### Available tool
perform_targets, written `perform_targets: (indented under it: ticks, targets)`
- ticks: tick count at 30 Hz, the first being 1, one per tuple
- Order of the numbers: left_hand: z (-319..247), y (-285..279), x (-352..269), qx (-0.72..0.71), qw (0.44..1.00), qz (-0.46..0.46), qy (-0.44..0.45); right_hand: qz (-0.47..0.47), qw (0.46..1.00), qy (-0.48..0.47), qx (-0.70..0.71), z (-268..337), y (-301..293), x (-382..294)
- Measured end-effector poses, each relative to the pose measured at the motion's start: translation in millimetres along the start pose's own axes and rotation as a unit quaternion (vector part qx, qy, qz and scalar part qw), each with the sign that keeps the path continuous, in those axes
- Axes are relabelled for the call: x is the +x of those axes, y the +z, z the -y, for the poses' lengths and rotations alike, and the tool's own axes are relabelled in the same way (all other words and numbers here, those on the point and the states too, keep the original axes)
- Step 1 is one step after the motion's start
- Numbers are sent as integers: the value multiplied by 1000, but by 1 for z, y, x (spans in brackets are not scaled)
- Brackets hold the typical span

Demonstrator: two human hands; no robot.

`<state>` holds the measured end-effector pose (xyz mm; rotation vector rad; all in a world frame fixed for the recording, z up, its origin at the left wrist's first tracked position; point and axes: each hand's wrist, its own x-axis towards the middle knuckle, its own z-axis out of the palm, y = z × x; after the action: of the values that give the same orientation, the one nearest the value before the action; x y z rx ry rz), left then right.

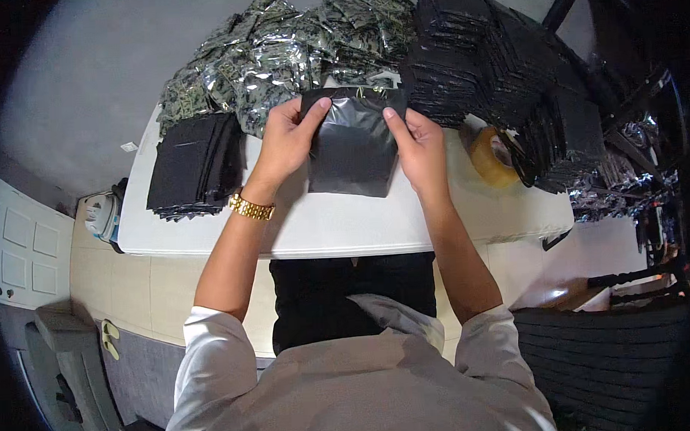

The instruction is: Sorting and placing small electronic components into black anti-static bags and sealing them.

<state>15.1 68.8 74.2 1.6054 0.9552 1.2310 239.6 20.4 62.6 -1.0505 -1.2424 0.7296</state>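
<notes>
Between my hands is a black garment folded square in a clear plastic bag (351, 152), held over the white table (345, 227). My left hand (290, 135) grips its upper left corner, thumb on top. On the upper right edge, my right hand (421, 141) pinches it the same way. The fingers behind it are mostly hidden. A stack of folded black pieces (189, 164) stands to the left of my left hand. Beyond the held packet, camouflage-patterned packets in shiny clear plastic (277, 58) are heaped at the table's far side.
Tall piles of black packets (487, 56) rise at the far right. A roll of amber packing tape (493, 158) stands against them. Left of the table are a clothes iron (100, 215) and a white panelled door (26, 232). Yellow slippers (110, 339) lie on a grey mat.
</notes>
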Motion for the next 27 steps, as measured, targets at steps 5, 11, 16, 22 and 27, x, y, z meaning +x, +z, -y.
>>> perform_targets:
  ticks: [5, 11, 16, 22, 27]
  targets:
    - [6, 0, 9, 45, 995, -70, 62, -39, 999, -28, -26, 1, 6, -1]
    - [-20, 19, -26, 101, 992, -52, 54, -124, 982, -71, -122, 16, -5, -3]
    - [-24, 50, -58, -16, 994, 95, 57, -23, 998, 60, 25, 34, 21, -7]
    - [2, 30, -41, -137, 987, 2, -90, -14, 997, -61, 43, 13, 4, -1]
    - [2, 13, -29, -214, 972, 10, -99, -143, 981, -118, -55, -3, -3, 8]
